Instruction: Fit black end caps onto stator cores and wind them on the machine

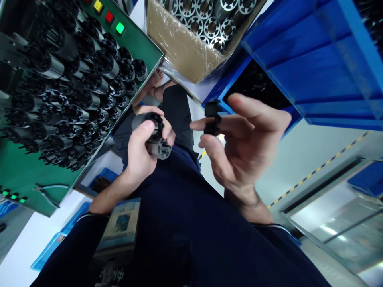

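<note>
Green flat worktop point(30, 171), the landmark: pale-blue-handled pliers point(42, 189) lay near its lower edge, bare surface around them. Massed grey metal cylinders with black slotted plastic ends point(80, 115) crowded close to its right edge. Left hand point(140, 149), just beyond that edge: closed around two loose grey metal cylinders point(159, 149). Brown cardboard box with clear film point(185, 44), off the worktop's upper right corner: contained slotted grey metal cores point(212, 27). Right hand point(251, 143), well right of the worktop: pinched a small black plastic piece point(212, 112); open room separated both hands. Ribbed blue plastic crate point(317, 59): farther right of the worktop.
</note>
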The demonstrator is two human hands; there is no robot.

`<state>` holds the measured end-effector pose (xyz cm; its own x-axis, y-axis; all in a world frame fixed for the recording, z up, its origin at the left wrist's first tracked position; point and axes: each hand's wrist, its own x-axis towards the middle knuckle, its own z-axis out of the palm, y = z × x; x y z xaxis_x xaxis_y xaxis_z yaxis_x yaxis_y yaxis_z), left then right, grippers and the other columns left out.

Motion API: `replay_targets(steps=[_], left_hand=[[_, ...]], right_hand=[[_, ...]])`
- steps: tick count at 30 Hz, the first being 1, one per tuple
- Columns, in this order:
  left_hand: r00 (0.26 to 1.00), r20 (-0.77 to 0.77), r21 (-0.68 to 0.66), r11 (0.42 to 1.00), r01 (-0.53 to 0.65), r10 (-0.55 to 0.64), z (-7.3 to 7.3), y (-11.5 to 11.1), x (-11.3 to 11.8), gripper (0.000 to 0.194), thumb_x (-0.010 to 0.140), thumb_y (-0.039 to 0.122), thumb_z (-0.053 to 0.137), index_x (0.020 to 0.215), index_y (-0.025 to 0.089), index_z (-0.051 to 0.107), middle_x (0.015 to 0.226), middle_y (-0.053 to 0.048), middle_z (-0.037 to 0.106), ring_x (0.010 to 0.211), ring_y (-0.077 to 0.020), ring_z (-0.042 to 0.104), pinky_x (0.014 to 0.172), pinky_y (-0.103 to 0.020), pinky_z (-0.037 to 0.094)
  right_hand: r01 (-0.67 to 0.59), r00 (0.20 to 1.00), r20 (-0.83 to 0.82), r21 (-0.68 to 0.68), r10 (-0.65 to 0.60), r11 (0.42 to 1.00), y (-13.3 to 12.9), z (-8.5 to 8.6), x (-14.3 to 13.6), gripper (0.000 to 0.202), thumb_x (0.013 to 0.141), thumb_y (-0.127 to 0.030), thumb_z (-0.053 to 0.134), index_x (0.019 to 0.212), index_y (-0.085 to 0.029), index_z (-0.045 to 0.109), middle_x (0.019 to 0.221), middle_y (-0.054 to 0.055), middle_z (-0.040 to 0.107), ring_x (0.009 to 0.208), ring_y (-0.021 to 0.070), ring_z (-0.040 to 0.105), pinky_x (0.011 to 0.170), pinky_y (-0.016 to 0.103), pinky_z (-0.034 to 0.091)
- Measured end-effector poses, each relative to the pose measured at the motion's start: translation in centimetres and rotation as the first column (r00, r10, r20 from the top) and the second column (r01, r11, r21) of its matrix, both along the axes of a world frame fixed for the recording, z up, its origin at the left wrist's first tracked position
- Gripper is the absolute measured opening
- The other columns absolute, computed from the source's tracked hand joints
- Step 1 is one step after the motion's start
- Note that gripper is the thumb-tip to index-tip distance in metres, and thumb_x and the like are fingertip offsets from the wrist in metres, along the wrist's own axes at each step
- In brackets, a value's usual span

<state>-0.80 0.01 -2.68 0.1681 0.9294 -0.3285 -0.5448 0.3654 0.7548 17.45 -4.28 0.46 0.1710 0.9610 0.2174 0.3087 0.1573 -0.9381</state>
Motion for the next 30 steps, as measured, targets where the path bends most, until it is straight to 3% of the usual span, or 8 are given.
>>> replay_targets(steps=[5, 9, 11, 15, 19, 23, 26, 30], left_hand=[[0.997, 0.034, -0.018, 0.997, -0.070, 0.071, 0.7, 1.1, -0.3, 0.035, 0.113, 0.056, 0.084, 0.134, 0.030, 0.078, 0.098, 0.000, 0.085, 0.069, -0.0169, 0.076, 0.050, -0.027, 0.046], [0.994, -0.032, 0.070, 0.992, -0.101, 0.103, 1.7, 1.1, 0.0, 0.023, 0.110, 0.052, 0.086, 0.119, 0.031, 0.080, 0.108, -0.001, 0.086, 0.088, -0.0202, 0.081, 0.082, -0.034, 0.063], [0.991, -0.080, 0.076, 0.992, -0.105, 0.111, 2.3, 1.1, 0.3, 0.021, 0.108, 0.050, 0.087, 0.113, 0.031, 0.079, 0.107, -0.001, 0.080, 0.092, -0.0203, 0.079, 0.093, -0.038, 0.063], [0.983, -0.108, 0.076, 0.987, -0.140, 0.148, 2.9, 0.8, 0.9, 0.024, 0.108, 0.054, 0.086, 0.113, 0.031, 0.080, 0.108, -0.001, 0.075, 0.091, -0.0191, 0.072, 0.093, -0.038, 0.060], [0.973, -0.120, 0.208, 0.963, -0.169, 0.196, 1.8, 0.8, 0.9, 0.032, 0.110, 0.063, 0.087, 0.115, 0.032, 0.084, 0.101, -0.002, 0.074, 0.088, -0.0200, 0.070, 0.084, -0.036, 0.059], [0.973, -0.152, 0.358, 0.927, -0.111, 0.175, 0.4, 0.9, 0.6, 0.047, 0.110, 0.079, 0.081, 0.117, 0.033, 0.085, 0.096, -0.002, 0.072, 0.081, -0.0207, 0.071, 0.077, -0.037, 0.059], [0.965, -0.198, 0.319, 0.942, -0.100, 0.170, 0.5, 0.7, 0.7, 0.064, 0.107, 0.095, 0.073, 0.112, 0.032, 0.079, 0.094, -0.004, 0.070, 0.080, -0.0232, 0.070, 0.079, -0.040, 0.059], [0.962, -0.205, 0.195, 0.971, -0.141, 0.181, 1.1, 0.3, 0.9, 0.062, 0.119, 0.090, 0.053, 0.110, 0.034, 0.076, 0.100, -0.006, 0.068, 0.086, -0.0258, 0.070, 0.082, -0.044, 0.060]], right_hand=[[-0.156, 0.987, 0.045, 0.020, 0.155, 0.988, -1.1, 0.5, -0.1, 0.076, 0.105, -0.025, 0.095, 0.170, -0.059, 0.076, 0.130, -0.003, 0.095, 0.090, 0.0307, 0.094, 0.077, 0.045, 0.086], [-0.180, 0.984, 0.017, 0.080, 0.179, 0.980, -0.6, 0.2, -1.6, 0.071, 0.104, -0.016, 0.096, 0.163, -0.053, 0.082, 0.118, -0.003, 0.097, 0.065, 0.0221, 0.081, 0.063, 0.038, 0.080], [-0.183, 0.982, -0.021, 0.078, 0.185, 0.980, -0.5, -0.1, -2.3, 0.063, 0.106, -0.016, 0.094, 0.160, -0.046, 0.085, 0.116, -0.001, 0.096, 0.064, 0.0190, 0.079, 0.065, 0.035, 0.079], [-0.211, 0.975, -0.059, 0.055, 0.214, 0.976, -0.5, -0.5, -2.6, 0.061, 0.106, -0.012, 0.090, 0.161, -0.040, 0.086, 0.114, 0.001, 0.093, 0.073, 0.0183, 0.081, 0.068, 0.032, 0.078], [-0.217, 0.975, -0.031, 0.046, 0.218, 0.975, -0.7, -0.3, -2.4, 0.060, 0.107, -0.010, 0.089, 0.160, -0.037, 0.086, 0.112, 0.003, 0.093, 0.076, 0.0192, 0.081, 0.067, 0.032, 0.076], [-0.245, 0.968, -0.032, 0.049, 0.247, 0.968, -0.8, 0.3, -2.4, 0.053, 0.107, -0.009, 0.091, 0.155, -0.030, 0.088, 0.112, 0.004, 0.092, 0.080, 0.0174, 0.081, 0.072, 0.031, 0.074], [-0.236, 0.970, -0.052, 0.029, 0.238, 0.971, -1.0, 0.1, -2.7, 0.051, 0.108, -0.011, 0.092, 0.154, -0.031, 0.088, 0.111, 0.004, 0.090, 0.079, 0.0176, 0.079, 0.072, 0.032, 0.073], [-0.153, 0.979, -0.127, 0.037, 0.157, 0.988, -1.3, -2.1, -3.6, 0.037, 0.114, -0.027, 0.090, 0.150, -0.036, 0.090, 0.112, 0.003, 0.086, 0.077, 0.0164, 0.074, 0.067, 0.032, 0.069]])
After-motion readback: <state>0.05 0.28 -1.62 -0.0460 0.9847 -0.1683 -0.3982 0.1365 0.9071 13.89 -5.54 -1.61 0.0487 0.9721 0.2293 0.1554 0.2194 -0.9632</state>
